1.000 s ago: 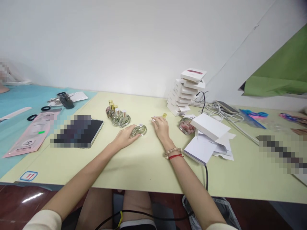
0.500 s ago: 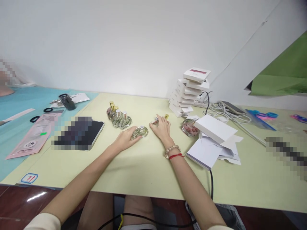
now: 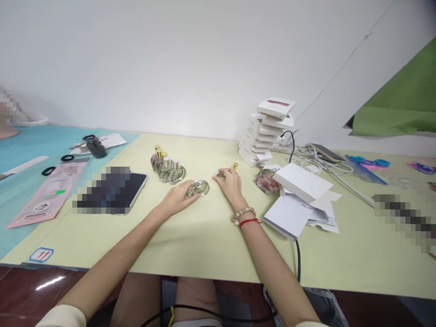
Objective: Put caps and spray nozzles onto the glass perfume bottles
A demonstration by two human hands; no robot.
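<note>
My left hand (image 3: 177, 198) rests on the pale green table (image 3: 204, 236) with its fingers wrapped round a clear glass perfume bottle (image 3: 199, 187) lying there. My right hand (image 3: 230, 184) lies just to the right, its fingers pinched on a small silver spray cap (image 3: 220, 174). A small gold cap (image 3: 235, 166) sits right behind those fingers. A row of several finished bottles (image 3: 167, 167) with gold and silver tops stands to the left of my left hand. A pink-tinted bottle (image 3: 266, 180) stands to the right of my right hand.
A leaning stack of white boxes (image 3: 267, 131) stands at the back. Opened white cartons and paper inserts (image 3: 301, 200) lie at right, with white cables (image 3: 320, 161) behind. A tablet (image 3: 131, 186) and pink pouch (image 3: 49, 193) lie left. A black cable (image 3: 297, 252) drops over the front edge.
My right hand has drawn slightly back and closed on the silver cap. My left hand has kept its hold on the clear bottle. The view shifted slightly.
</note>
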